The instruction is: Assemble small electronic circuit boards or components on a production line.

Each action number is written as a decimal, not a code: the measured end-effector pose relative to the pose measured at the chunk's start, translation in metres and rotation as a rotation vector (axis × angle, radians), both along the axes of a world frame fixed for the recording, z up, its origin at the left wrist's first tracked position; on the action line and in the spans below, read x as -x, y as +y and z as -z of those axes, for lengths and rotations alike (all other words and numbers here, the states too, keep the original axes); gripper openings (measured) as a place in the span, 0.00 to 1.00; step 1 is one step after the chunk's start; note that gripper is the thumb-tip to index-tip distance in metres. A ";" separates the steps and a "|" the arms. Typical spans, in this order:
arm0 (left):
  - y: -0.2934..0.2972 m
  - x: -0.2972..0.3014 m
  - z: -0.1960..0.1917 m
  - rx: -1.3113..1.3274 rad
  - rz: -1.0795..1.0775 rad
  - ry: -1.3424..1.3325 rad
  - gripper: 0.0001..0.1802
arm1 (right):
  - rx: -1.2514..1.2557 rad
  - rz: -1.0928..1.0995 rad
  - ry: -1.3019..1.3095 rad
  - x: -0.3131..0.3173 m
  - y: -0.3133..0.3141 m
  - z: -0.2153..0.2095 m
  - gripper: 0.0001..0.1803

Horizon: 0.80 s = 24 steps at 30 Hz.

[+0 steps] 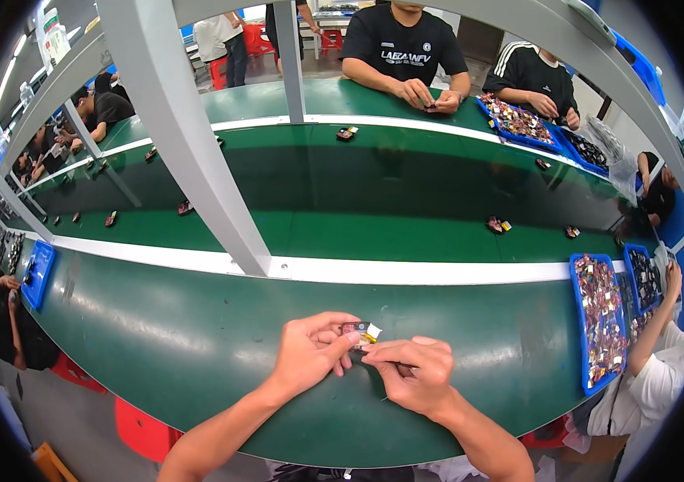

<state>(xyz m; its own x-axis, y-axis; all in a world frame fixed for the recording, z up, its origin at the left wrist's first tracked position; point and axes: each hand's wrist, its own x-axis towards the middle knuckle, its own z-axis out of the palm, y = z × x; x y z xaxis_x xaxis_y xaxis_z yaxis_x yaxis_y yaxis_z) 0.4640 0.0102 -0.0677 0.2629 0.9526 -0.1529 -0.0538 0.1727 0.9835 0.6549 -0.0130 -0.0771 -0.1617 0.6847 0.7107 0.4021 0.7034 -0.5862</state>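
While both hands meet above the green bench [197, 337], the left hand [310, 352] pinches a small dark part [360, 331] with a white and yellow end. The right hand [410, 371], fingers curled narrow, works at its lower edge. Judging by this, the piece is mid-assembly, not yet set on the belt [374, 201].

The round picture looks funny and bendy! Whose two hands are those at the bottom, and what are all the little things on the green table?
A camera worn on a person's head took it, looking down; its wide lens bends straight edges. The left hand and right hand are that person's own. Together they pinch one small part over the green table. More small parts lie along the middle strip. The blue tray on the right is full of them. Other people work around the table.
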 end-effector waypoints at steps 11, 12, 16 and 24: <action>0.001 -0.005 0.003 -0.038 -0.006 0.031 0.10 | -0.023 0.000 -0.043 -0.005 0.002 0.008 0.10; 0.001 -0.006 0.002 -0.050 -0.046 0.020 0.10 | -0.040 0.003 -0.037 -0.005 0.004 0.007 0.09; 0.002 0.001 0.003 -0.094 -0.185 -0.002 0.13 | -0.093 0.028 0.000 0.001 0.005 0.001 0.09; 0.057 -0.019 0.011 -0.120 -0.201 -0.016 0.13 | -0.025 0.075 0.096 -0.001 0.004 0.011 0.09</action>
<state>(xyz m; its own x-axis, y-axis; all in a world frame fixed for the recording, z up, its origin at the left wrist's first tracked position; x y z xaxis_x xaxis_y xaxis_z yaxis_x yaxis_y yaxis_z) 0.4828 0.0671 -0.0790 0.0676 0.9972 -0.0329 -0.0913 0.0390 0.9951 0.6555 -0.0086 -0.0886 -0.0412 0.6745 0.7372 0.3974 0.6880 -0.6073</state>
